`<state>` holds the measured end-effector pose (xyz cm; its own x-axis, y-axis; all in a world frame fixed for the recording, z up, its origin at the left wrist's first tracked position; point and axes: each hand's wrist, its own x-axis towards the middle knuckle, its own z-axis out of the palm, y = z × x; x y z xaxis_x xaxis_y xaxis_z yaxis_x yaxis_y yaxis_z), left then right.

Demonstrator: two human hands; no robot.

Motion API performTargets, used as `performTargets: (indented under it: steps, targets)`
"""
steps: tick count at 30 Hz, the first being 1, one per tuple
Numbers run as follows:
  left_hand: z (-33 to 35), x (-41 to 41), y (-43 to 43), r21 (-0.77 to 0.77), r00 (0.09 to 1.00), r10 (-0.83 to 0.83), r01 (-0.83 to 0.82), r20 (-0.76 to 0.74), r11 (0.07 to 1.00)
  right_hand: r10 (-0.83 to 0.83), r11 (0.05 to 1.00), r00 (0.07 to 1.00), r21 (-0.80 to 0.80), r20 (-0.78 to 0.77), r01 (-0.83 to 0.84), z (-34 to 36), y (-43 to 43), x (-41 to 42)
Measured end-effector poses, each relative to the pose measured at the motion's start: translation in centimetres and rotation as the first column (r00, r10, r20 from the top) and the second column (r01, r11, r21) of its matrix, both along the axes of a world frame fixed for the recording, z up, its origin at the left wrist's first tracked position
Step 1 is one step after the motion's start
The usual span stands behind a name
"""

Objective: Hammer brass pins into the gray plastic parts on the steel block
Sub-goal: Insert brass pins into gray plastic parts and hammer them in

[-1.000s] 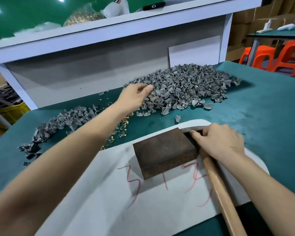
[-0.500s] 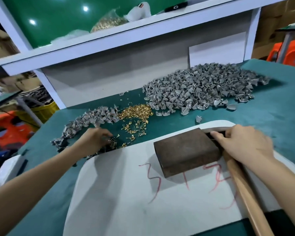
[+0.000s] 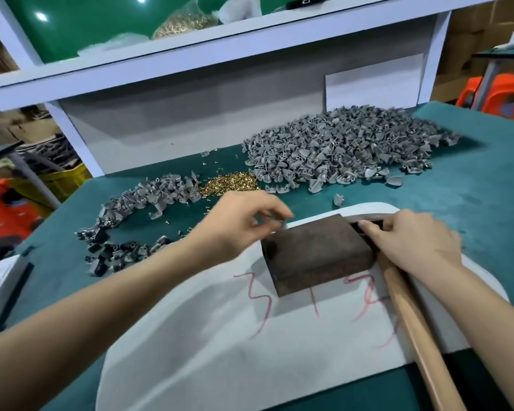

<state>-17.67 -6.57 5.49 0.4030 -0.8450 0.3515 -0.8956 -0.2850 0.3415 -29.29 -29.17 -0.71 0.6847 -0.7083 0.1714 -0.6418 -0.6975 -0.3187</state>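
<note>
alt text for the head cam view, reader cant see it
A left hand, fingers curled and blurred, hovers at a brown steel block on a white sheet, while the right hand grips a hammer beside it. Gray plastic parts and brass pins lie heaped on the green table behind.

a small assembly workshop, by the look of it. a workbench covered in green felt (image 3: 472, 185) carries a large loose heap of small gray plastic parts (image 3: 339, 143), a pile of tiny brass pins (image 3: 229, 183) and a rusty brown steel block (image 3: 315, 250) set on a white foam pad (image 3: 220, 336), with a wooden-handled hammer (image 3: 419, 333) beside it. a white board shelf (image 3: 190, 60) above holds a clear bag of more brass pins (image 3: 181, 23). stacked brown cardboard boxes (image 3: 469, 34) and orange plastic stools (image 3: 505, 96) stand at the far right.
</note>
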Motion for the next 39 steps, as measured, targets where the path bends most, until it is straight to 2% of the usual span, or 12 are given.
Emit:
performTargets:
  steps: [3, 5, 7, 9, 12, 15, 26, 30, 32, 34, 36, 39]
  targets:
    - [-0.7, -1.7, -2.5, 0.089, 0.993, -0.108, 0.104, 0.045, 0.991, 0.003, 1.0, 1.0, 0.009, -0.007, -0.003, 0.0, 0.1, -0.1]
    - [-1.1, -1.9, -2.6, 0.078, 0.995, -0.091, 0.094, -0.039, 0.992, 0.01, 1.0, 1.0, 0.005, -0.019, -0.01, 0.1, 0.0, -0.1]
    - [-0.9, -0.9, -1.9, -0.058, 0.977, -0.025, 0.013, -0.212, 0.998, 0.021, 1.0, 1.0, 0.0, -0.02, -0.021, 0.0, -0.1, 0.0]
    - [-0.5, 2.0, -0.7, -0.072, 0.967, 0.155, -0.173, -0.202, 0.982, 0.024, 1.0, 1.0, -0.002, -0.019, -0.024, 0.0, -0.3, 0.1]
    - [-0.7, 7.0, 2.0, 0.307, 0.898, 0.439, -0.429, 0.038, 0.85, 0.031, 1.0, 0.999, -0.006, -0.016, -0.031, 0.1, -0.5, 0.0]
    - [-2.8, 9.4, 4.3, 0.509, 0.853, 0.497, -0.501, 0.157, 0.7, 0.039, 0.999, 0.999, -0.001, -0.017, -0.039, 0.1, -0.4, -0.1]
    - [-3.8, 10.1, 4.5, 0.318, 0.825, 0.551, -0.559, 0.121, 0.766, 0.021, 0.997, 0.999, 0.081, -0.029, -0.019, 0.6, -0.1, -0.1]
    - [-1.9, 7.2, 2.4, 0.017, 0.852, 0.521, -0.521, -0.049, 0.853, -0.015, 0.994, 0.985, 0.112, 0.174, -0.005, 1.3, -0.1, -0.2]
    - [-0.7, 4.5, 0.4, -0.135, 0.89, 0.376, -0.418, -0.257, 0.898, 0.083, 0.988, 0.899, 0.086, 0.431, -0.132, 1.8, 0.4, -0.1]
    - [0.2, 1.6, -1.8, -0.257, 0.879, 0.169, -0.307, -0.445, 0.916, 0.275, 0.936, 0.705, -0.016, 0.653, -0.351, 2.4, 1.9, -0.2]
    - [0.3, -0.7, -4.0, -0.362, 0.816, -0.022, -0.232, -0.578, 0.903, 0.425, 0.845, 0.548, -0.099, 0.72, -0.525, 2.4, 3.4, -0.2]
    - [-0.6, -2.4, -6.1, -0.424, 0.679, -0.16, -0.242, -0.716, 0.873, 0.465, 0.803, 0.491, -0.118, 0.737, -0.584, 2.0, 4.1, -0.1]
